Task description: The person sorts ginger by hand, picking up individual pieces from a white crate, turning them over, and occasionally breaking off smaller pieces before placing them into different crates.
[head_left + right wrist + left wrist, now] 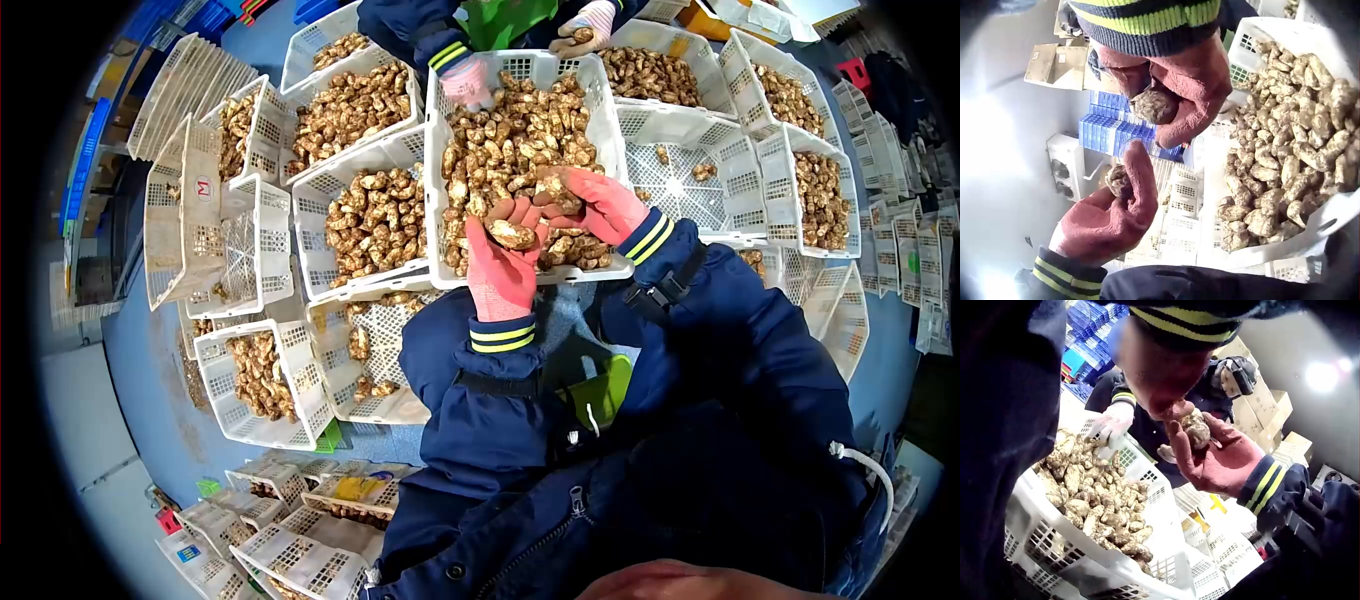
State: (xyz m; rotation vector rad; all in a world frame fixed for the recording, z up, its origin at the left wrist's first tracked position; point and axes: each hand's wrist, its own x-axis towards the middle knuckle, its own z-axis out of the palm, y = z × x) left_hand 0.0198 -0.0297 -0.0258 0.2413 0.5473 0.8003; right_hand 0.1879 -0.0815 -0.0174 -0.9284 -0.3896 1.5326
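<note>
Both my hands wear pink work gloves over the near side of a white perforated crate (437, 180) heaped with brown-and-cream, knobbly tuber-like pieces (530, 125). My left hand (503, 270) holds one such piece (512, 235), its fingers curled round it in the right wrist view. Just to the right, my right hand (608, 205) grips another piece (557, 190) between thumb and fingers. This piece (1154, 106) shows a rough, dirt-brown skin in the right wrist view. The two hands are close together, and their held pieces are apart.
Opposite me, another person's gloved hand (468, 82) reaches into the same crate; their other hand (590, 25) holds a piece. More white crates stand around, some heaped, such as the left one (300, 230). A crate at the right (735, 150) holds a few pieces.
</note>
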